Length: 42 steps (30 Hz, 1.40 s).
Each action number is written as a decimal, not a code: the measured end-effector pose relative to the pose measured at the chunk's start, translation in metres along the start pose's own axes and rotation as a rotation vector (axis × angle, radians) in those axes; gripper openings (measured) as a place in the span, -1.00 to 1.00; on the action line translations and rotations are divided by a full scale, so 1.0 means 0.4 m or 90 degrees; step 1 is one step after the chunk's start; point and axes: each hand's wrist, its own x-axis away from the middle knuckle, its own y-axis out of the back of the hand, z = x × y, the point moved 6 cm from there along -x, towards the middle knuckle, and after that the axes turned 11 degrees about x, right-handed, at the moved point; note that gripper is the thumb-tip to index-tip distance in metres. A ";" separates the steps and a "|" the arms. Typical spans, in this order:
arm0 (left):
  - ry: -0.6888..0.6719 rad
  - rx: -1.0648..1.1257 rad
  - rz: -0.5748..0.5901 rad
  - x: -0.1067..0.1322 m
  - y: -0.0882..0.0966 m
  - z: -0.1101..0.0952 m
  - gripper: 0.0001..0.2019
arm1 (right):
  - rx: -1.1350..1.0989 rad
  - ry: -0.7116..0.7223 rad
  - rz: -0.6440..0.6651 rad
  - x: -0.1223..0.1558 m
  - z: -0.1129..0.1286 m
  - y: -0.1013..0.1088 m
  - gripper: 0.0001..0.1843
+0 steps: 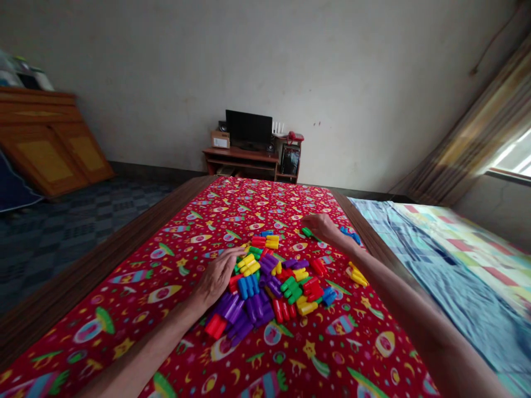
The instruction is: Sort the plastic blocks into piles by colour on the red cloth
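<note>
A pile of plastic toy blocks, each made of joined tubes, is spread over a red patterned cloth. My left hand lies along the pile's left side, fingers stretched out, its fingertips by a yellow block. Beyond the pile to the right, my right hand bends its fingers over a green block low at the cloth; part of the grip is hidden. Blue blocks lie just right of that hand. A yellow block sits apart beside my right forearm. Purple blocks and red blocks fill the near side.
The cloth covers a table with dark wooden edges. Past its far end stands a desk with a monitor. On the right is a bed with coloured covers. A wooden cabinet stands at left.
</note>
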 end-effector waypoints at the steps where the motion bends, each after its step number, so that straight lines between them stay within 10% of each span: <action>1: -0.003 0.001 0.000 -0.001 0.001 -0.004 -0.49 | -0.008 0.058 0.032 -0.026 0.061 -0.024 -0.70; 5: -0.005 -0.010 0.011 -0.002 0.005 -0.027 -0.48 | 0.031 0.113 0.134 -0.119 0.219 -0.133 -0.79; 11: 0.008 -0.017 0.031 -0.004 0.003 -0.049 -0.48 | 0.061 0.069 0.146 -0.147 0.236 -0.186 -0.83; 19: 0.003 0.002 0.014 -0.006 0.005 -0.035 -0.48 | -0.089 -0.006 0.003 -0.017 0.137 -0.064 -0.72; 27: 0.028 0.023 -0.047 -0.011 0.020 -0.015 -0.47 | -0.022 -0.283 -0.061 0.138 -0.149 0.085 -0.78; 37: 0.031 0.024 -0.090 -0.035 0.050 -0.023 -0.51 | 0.253 -0.374 0.122 0.242 -0.292 0.032 -0.79; 42: -0.008 -0.029 0.096 -0.200 0.011 -0.021 -0.59 | 0.256 -0.473 0.091 0.258 -0.292 0.050 -0.68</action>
